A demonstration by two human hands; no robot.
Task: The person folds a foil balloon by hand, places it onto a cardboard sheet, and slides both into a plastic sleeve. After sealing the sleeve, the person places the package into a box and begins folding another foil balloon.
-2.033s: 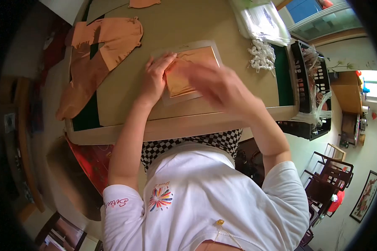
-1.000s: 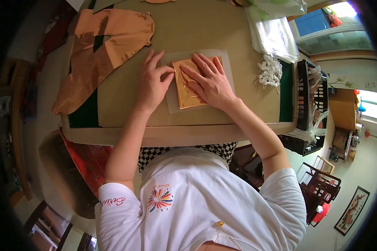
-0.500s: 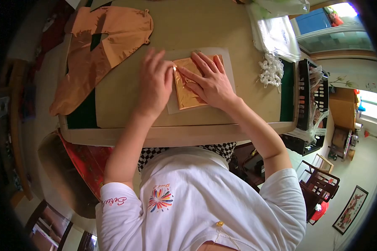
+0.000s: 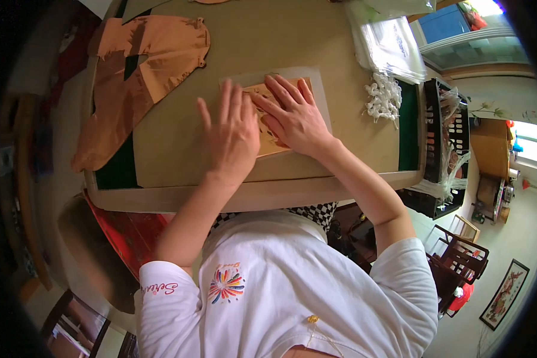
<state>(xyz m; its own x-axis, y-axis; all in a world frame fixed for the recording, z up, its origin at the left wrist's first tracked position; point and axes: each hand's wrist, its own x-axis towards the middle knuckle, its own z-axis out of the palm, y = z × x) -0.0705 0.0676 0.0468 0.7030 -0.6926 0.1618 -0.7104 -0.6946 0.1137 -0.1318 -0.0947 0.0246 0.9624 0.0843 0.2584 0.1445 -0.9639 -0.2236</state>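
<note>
My right hand (image 4: 298, 122) lies flat with outstretched fingers on a folded square of shiny copper-coloured foil (image 4: 266, 138). Beside it, my left hand (image 4: 235, 140) is open and palm down over the square's left edge, its fingers spread and slightly blurred. Much of the foil is hidden under both hands. Beneath the square, a pale translucent sheet (image 4: 321, 98) shows along its top and right side. A flat, deflated copper foil balloon (image 4: 143, 83) is spread out at the table's left, away from my hands.
A tan board covers the table (image 4: 185, 158). White plastic bags (image 4: 388, 45) and a tangle of white ties (image 4: 383, 98) lie at the right. Past the table's right edge stands a black crate (image 4: 435, 143) with clear wrapping in it.
My left hand has moved right from beside the folded foil to over its left edge, its fingers spreading from a pinch near the foil's corner. My right hand stays pressed on the foil.
</note>
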